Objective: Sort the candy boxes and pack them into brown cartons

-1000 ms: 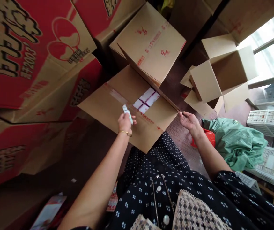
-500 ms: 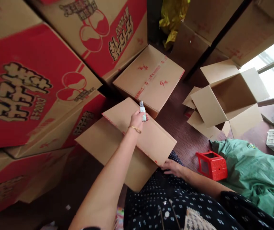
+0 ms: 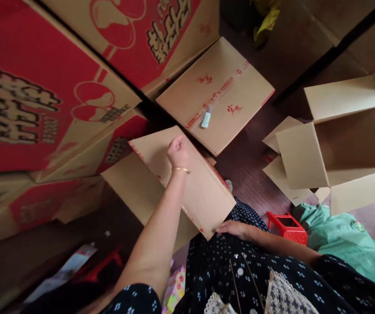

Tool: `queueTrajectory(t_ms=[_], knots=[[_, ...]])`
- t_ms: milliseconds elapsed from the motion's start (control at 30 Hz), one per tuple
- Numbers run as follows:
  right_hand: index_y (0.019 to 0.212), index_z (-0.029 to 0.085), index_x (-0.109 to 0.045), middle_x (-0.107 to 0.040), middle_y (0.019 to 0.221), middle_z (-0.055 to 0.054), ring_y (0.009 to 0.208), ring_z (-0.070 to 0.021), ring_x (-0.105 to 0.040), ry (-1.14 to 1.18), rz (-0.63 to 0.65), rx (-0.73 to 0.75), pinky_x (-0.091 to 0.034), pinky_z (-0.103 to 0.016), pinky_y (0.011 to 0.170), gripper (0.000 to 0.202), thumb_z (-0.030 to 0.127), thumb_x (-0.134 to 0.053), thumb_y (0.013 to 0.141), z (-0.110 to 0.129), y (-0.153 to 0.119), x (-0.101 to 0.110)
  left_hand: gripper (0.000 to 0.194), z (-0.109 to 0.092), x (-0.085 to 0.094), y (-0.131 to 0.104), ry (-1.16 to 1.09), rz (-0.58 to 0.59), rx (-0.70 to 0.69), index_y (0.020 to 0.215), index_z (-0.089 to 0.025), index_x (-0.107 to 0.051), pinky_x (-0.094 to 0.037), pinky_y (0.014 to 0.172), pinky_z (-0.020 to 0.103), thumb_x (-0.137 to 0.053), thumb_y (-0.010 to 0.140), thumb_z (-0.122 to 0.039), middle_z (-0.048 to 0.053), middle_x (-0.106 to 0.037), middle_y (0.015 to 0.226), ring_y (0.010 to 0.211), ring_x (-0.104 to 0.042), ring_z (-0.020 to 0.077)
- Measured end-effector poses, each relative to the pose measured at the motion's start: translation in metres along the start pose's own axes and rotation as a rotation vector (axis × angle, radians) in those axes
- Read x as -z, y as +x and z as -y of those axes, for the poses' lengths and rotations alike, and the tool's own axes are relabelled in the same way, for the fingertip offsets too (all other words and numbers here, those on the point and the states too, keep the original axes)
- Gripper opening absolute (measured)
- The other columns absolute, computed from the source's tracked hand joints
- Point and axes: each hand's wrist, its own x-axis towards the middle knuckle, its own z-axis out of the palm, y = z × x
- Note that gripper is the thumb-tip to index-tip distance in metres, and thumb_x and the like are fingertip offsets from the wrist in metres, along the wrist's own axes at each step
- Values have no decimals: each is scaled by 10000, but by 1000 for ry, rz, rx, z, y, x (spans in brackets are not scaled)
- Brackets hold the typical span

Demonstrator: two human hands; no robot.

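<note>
In front of me is a cardboard box [image 3: 203, 196] with a long top flap lying over a lower piece of cardboard [image 3: 131, 183]. My left hand [image 3: 178, 151], a bracelet on its wrist, is closed in a fist on or just above the flap's far part. Nothing shows in that fist. At the flap's near corner, my right hand [image 3: 232, 229] holds the edge, with some fingers hidden. A pale box cutter [image 3: 206, 118] lies on the taped top of a closed cardboard box [image 3: 239, 93] just beyond.
Large red-printed cartons [image 3: 85, 65] are stacked on the left. An open cardboard box [image 3: 305, 157] stands at the right. Near my right arm are a red plastic stool [image 3: 287, 229] and a green sack [image 3: 347, 244]. A yellow bag [image 3: 267, 24] lies at the back.
My left hand has let go of the box cutter, which now lies on the closed box. That hand is now a fist over the flap. My right hand stays at the corner.
</note>
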Motion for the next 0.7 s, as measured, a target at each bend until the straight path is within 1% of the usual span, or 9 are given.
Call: queueTrajectory(t_ms=[133, 200, 267, 333, 400, 433, 500, 567, 700], knots=[[789, 265, -748, -706, 1000, -16, 1008, -198, -616, 140, 38, 3, -463, -349, 997, 369, 574, -813, 599, 6, -34, 5, 151, 16, 113, -45, 179, -394, -115, 924, -198, -619, -521, 941, 321, -487, 871, -245, 65, -649, 973, 941, -641, 178], [817, 242, -743, -696, 999, -34, 1012, -198, -619, 228, 39, 61, -470, -329, 1001, 395, 551, -844, 592, 10, -51, 4, 191, 30, 154, -69, 363, -432, -168, 936, -198, -627, -496, 987, 375, -445, 893, -238, 92, -644, 987, 996, -626, 218], [837, 230, -744, -686, 922, -40, 924, -201, -624, 263, 45, 111, -486, -336, 972, 358, 488, -849, 613, 13, -63, 2, 207, 48, 176, -89, 604, -192, -255, 958, -196, -659, -437, 1065, 459, -469, 892, -241, 132, -658, 1060, 1120, -596, 281], [929, 243, -756, -688, 912, -35, 941, -215, -629, 219, 16, 165, -472, -356, 1012, 353, 434, -829, 641, 12, -70, -3, 207, 64, 181, -98, 802, 259, -370, 1002, -204, -687, -361, 1129, 538, -528, 875, -243, 161, -657, 1205, 1280, -523, 340], [1051, 253, -755, -703, 1035, -39, 1150, -238, -595, 120, -77, 281, -375, -366, 1152, 427, 397, -819, 655, 8, -71, -10, 212, 76, 176, -96, 936, 656, -473, 1026, -216, -704, -293, 1168, 585, -583, 852, -224, 166, -626, 1328, 1370, -452, 365], [1099, 252, -748, -698, 1122, -42, 1267, -239, -541, 73, -130, 349, -305, -362, 1210, 464, 387, -817, 660, 4, -70, -14, 205, 79, 171, -92, 993, 792, -512, 1021, -219, -711, -270, 1178, 595, -598, 849, -219, 167, -623, 1338, 1367, -451, 364], [1188, 256, -719, -658, 1292, -45, 1398, -239, -448, 48, -200, 453, -233, -372, 1258, 535, 414, -809, 685, -7, -65, -23, 156, 81, 163, -80, 1130, 972, -570, 972, -215, -725, -260, 1177, 582, -617, 865, -248, 160, -659, 1251, 1294, -498, 345], [1299, 280, -656, -604, 1405, -50, 1399, -256, -466, 134, -223, 488, -297, -425, 1237, 639, 520, -787, 721, -19, -58, -33, 170, 78, 158, -70, 1270, 1100, -652, 943, -203, -737, -292, 1142, 534, -608, 901, -306, 145, -686, 1168, 1232, -524, 318], [1361, 254, -602, -602, 1406, -104, 1368, -303, -518, 185, -275, 615, -422, -476, 1157, 809, 741, -719, 726, -28, -44, -50, 310, 66, 158, -71, 1448, 1196, -769, 988, -156, -738, -355, 1007, 442, -511, 965, -365, 149, -721, 1077, 1159, -557, 293]])
